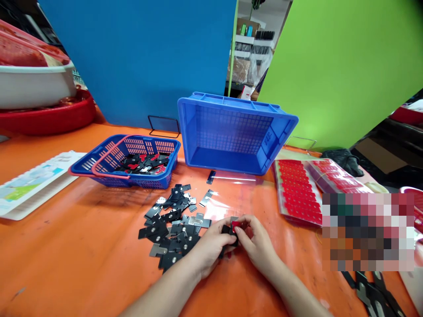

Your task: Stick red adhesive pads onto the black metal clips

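Two bare hands meet over a glossy orange table, pinching a dark piece with a red part.
The left hand has its fingers closed on the flat, hard-edged black piece; the right hand pinches the small red part against it, thumb and forefinger nearly together. At nine o'clock from the hands spreads a loose pile of flat plates, matt black and shiny silver, some with round bright spots. At ten o'clock sits a slotted blue plastic basket of black and red pieces; at twelve, a ribbed blue crate on its side, mouth facing the hands; at two, red pieces in neat rows.
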`<move>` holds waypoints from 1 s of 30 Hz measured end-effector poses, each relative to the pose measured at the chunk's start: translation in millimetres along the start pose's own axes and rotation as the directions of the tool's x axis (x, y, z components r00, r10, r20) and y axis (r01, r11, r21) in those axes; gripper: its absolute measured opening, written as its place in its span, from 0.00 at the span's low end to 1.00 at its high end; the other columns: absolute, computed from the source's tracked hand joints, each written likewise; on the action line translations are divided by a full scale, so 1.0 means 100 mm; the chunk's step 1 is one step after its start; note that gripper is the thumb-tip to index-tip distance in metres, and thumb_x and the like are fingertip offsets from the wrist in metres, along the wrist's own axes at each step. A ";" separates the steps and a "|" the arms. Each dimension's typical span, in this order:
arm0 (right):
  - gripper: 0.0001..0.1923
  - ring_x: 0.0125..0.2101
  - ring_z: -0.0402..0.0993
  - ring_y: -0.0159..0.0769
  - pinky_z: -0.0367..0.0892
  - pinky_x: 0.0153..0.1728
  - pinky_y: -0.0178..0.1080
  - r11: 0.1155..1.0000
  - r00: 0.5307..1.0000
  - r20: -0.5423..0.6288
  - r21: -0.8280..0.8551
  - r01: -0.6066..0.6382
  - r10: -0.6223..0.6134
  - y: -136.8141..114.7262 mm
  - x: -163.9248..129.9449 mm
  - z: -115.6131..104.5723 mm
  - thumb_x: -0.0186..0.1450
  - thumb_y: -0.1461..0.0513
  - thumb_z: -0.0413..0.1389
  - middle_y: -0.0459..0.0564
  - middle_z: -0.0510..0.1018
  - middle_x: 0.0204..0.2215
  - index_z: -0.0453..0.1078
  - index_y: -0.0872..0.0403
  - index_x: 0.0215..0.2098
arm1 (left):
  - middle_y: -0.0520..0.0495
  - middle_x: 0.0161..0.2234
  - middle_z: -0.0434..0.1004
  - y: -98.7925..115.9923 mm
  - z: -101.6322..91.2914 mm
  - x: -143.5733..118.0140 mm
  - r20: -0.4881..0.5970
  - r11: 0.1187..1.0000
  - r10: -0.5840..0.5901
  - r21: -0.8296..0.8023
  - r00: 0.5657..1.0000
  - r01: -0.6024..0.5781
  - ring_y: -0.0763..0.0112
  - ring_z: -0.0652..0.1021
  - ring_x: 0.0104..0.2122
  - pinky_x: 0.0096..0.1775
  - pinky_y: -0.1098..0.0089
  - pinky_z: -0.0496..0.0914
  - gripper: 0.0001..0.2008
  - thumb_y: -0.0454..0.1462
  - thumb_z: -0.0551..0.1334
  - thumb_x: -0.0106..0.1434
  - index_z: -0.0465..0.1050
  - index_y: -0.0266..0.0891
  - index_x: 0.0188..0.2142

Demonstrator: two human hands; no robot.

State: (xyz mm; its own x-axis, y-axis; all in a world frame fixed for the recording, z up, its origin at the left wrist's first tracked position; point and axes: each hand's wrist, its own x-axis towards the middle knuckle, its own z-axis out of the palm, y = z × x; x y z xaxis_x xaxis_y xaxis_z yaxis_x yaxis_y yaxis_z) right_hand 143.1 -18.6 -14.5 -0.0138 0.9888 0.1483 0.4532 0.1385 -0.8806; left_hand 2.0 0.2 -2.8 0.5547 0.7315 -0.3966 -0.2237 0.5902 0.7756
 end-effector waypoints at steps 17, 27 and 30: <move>0.06 0.33 0.67 0.34 0.64 0.34 0.37 1.000 1.000 -0.004 -0.009 -0.008 0.008 0.03 0.00 0.01 0.60 0.65 0.49 0.47 0.70 0.32 0.63 0.51 0.36 | 0.53 0.22 0.63 0.00 0.02 0.00 -0.012 1.000 0.005 -0.004 1.000 -0.005 0.79 0.64 0.19 0.20 0.76 0.56 0.20 0.27 0.53 0.48 0.65 0.39 0.43; 0.05 0.32 0.67 0.34 0.64 0.34 0.38 0.996 0.999 0.009 -0.083 0.035 -0.034 0.00 0.01 0.01 0.58 0.65 0.49 0.47 0.69 0.31 0.63 0.52 0.34 | 0.53 0.24 0.64 -0.02 -0.01 -0.01 -0.011 1.000 0.000 0.004 1.000 0.000 0.79 0.66 0.20 0.20 0.77 0.54 0.17 0.27 0.52 0.48 0.65 0.40 0.38; 0.05 0.32 0.67 0.35 0.64 0.34 0.38 0.996 0.999 0.014 -0.081 0.039 -0.038 -0.02 0.01 0.00 0.58 0.65 0.48 0.48 0.69 0.31 0.63 0.52 0.34 | 0.52 0.24 0.65 -0.02 -0.01 0.00 -0.011 1.000 -0.006 -0.004 1.000 0.006 0.78 0.66 0.20 0.20 0.77 0.54 0.19 0.27 0.52 0.47 0.65 0.40 0.40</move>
State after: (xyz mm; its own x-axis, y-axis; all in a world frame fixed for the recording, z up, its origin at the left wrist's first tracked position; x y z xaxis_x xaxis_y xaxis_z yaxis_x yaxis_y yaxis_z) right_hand 142.3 -18.3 -12.3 -0.0434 0.9836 0.1751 0.5233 0.1717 -0.8347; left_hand 1.9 -1.1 -4.9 0.5475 0.7316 -0.4062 -0.2235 0.5957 0.7715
